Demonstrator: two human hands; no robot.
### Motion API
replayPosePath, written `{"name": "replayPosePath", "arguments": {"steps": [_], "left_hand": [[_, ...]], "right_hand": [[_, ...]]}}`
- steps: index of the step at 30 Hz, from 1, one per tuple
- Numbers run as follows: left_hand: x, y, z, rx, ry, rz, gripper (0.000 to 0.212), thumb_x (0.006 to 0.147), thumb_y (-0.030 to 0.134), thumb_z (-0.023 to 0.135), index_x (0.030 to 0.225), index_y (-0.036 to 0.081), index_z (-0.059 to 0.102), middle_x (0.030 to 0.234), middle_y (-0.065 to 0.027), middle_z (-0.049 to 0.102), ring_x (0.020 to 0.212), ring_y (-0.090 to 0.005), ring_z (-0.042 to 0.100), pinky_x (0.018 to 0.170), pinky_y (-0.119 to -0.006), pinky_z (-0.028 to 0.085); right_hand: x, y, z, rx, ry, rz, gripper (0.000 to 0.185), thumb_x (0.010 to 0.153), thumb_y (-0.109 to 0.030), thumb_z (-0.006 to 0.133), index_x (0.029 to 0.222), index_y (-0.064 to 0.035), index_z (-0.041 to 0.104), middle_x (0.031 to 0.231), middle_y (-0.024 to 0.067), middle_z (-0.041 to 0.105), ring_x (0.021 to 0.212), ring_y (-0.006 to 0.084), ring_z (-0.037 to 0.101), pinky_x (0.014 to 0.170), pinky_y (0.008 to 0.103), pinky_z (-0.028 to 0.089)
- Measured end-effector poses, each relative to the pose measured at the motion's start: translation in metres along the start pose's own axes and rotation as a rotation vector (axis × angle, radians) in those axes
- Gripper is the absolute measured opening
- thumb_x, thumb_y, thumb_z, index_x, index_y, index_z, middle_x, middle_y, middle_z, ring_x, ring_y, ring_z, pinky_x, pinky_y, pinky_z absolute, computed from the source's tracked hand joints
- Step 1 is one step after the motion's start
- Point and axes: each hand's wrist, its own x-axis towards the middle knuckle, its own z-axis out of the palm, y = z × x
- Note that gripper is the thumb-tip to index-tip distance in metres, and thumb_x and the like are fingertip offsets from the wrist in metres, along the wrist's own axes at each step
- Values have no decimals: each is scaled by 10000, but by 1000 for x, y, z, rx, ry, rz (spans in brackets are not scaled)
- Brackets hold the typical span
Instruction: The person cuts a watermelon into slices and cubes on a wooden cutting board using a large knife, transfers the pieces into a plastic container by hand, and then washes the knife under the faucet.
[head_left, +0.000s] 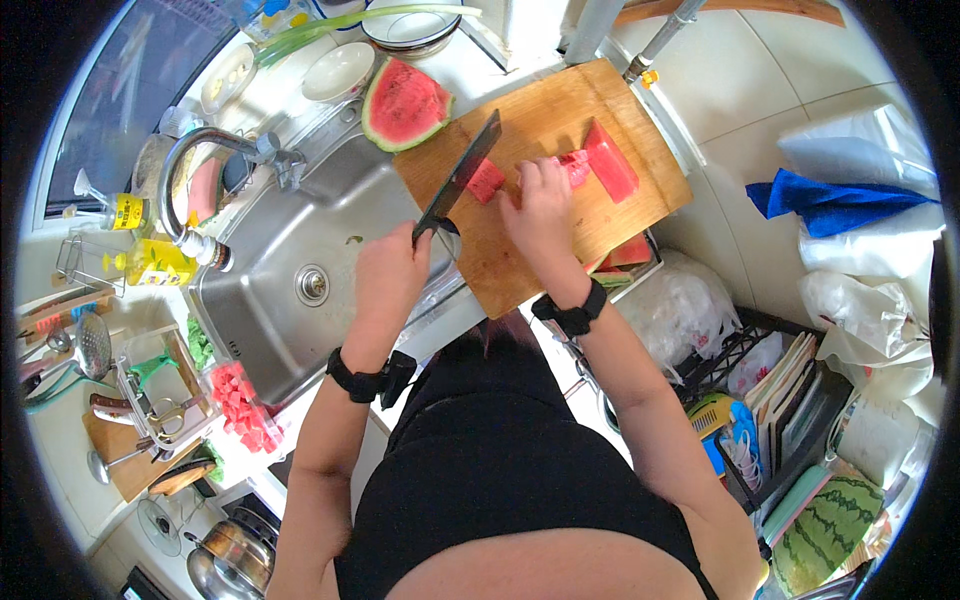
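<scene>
My left hand (392, 271) grips the handle of a kitchen knife (469, 161), its dark broad blade slanting up over the left part of a wooden cutting board (510, 262). Beside the blade lies a red watermelon chunk (486, 181). My right hand (541, 202) rests on the board with bent fingers, close to small watermelon pieces (574, 168); whether it grips one is hidden. Farther right on the board is a long watermelon wedge (613, 161). A larger cut watermelon piece with green rind (406, 105) stands at the board's upper left edge.
A steel sink (247, 330) with a curved faucet (176, 172) lies left of the board. A clear container of watermelon cubes (244, 409) is at lower left. Bowls (339, 73) and plates (412, 26) stand behind. Below the board's right side, rinds (615, 277) lie in a bin.
</scene>
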Motion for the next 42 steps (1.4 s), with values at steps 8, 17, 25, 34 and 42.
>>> {"name": "replayPosePath", "arguments": {"steps": [8,17,25,34,42], "left_hand": [[19,-7,26,78,-31,76,271,920,280,623,847,21,660,735,-231,654,715,-432,645,625,-516,502],[-1,-85,7,-183,-120,-226,301,897,275,663,833,-20,657,619,-205,610,598,-375,632,575,-445,477],[2,-21,36,-179,-32,-81,322,896,277,668,820,-35,645,653,-195,608,587,-350,591,537,-417,457],[25,-49,45,-855,-457,-462,242,943,205,668,797,46,560,583,-5,519,422,-101,497,389,-279,398],[38,-20,65,-978,-626,-470,212,943,211,670,853,61,550,614,-7,533,441,-119,513,425,-275,423]], "right_hand": [[-27,43,-26,28,38,335,552,719,-161,801,1188,-23,546,1128,180,548,1100,389,526,958,470,438],[-30,81,-28,107,-151,377,1229,545,-313,951,1493,37,252,1370,227,442,1259,390,433,1097,442,366],[-16,83,-13,166,-233,261,1371,473,-324,976,1525,43,177,1406,240,414,1292,407,403,1104,474,329],[-17,83,-9,256,-192,236,1402,474,-435,960,1525,44,166,1489,281,320,1374,435,337,1155,495,271],[-35,78,-22,133,-275,37,1542,399,-503,956,1542,30,70,1587,291,116,1462,456,192,1180,504,239]]}}
